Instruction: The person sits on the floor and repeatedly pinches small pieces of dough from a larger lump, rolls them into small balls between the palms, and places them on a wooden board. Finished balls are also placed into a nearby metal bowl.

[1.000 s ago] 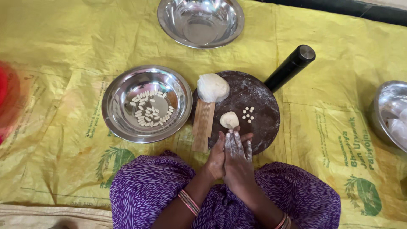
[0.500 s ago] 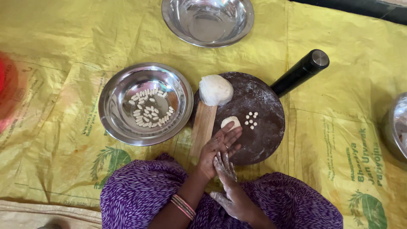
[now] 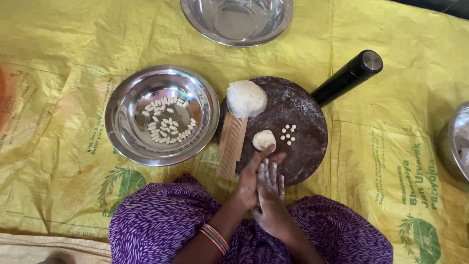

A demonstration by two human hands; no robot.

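Spread across the floor, a yellow sheet [image 3: 73, 44] printed in green, carrying everything. On it, a round dark board [image 3: 298, 142] with a black handle [image 3: 348, 77] running off to its upper right: the landmark for the rest. Beyond the board's top edge, an empty steel bowl [image 3: 238, 19]; just left of the board, a second steel bowl [image 3: 162, 115] holding a scatter of small shaped dough pieces [image 3: 166, 122]; far right of it, the rim of a third bowl [image 3: 452, 142], cut by the frame. Leaning over the board's left edge, a ribbed wooden paddle [image 3: 231, 146]. On the board's upper left, a large dough ball [image 3: 246, 98]; near its centre, a smaller dough lump [image 3: 264, 140]; just right of that, a cluster of tiny pellets [image 3: 288, 134]. At the board's near edge, left hand [image 3: 250, 178] and right hand [image 3: 271, 188] pressed palm to palm, fingers floured; whether a bit of dough sits between them, impossible to tell. Half a second ago, apart, the left reaching toward the lump and the right lower over the purple skirt [image 3: 156, 225]; now closed together again, as a second ago. Seemingly a fresh pinch of dough taken and being rolled between the palms. Lump, pellets and bowl pieces unchanged in place.
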